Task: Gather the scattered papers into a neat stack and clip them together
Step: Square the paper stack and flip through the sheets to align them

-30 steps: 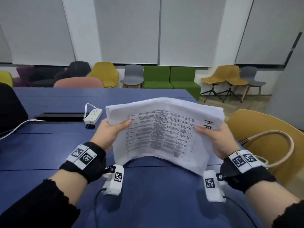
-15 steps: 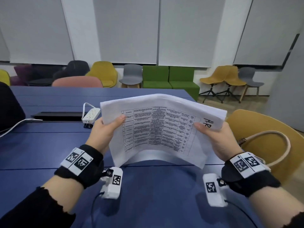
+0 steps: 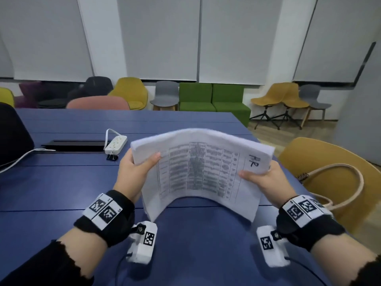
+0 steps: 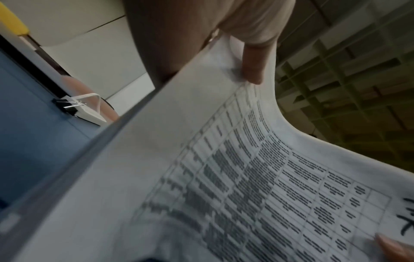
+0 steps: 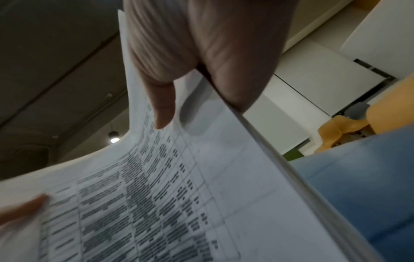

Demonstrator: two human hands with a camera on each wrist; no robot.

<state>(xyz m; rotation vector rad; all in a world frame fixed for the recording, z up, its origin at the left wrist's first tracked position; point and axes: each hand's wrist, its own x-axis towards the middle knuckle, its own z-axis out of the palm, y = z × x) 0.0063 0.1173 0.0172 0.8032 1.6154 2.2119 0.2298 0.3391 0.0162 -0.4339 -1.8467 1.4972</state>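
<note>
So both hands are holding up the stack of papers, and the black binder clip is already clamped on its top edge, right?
Not quite. Both hands, left and right, do hold the stack of papers up, but the black binder clip is not on it. The head view shows it lying on the blue table beside the white power strip.

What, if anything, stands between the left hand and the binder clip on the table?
Nothing visible lies between them. The binder clip sits on the blue table against the power strip, beyond the left hand. That hand and the right hand both grip the paper stack.
</note>
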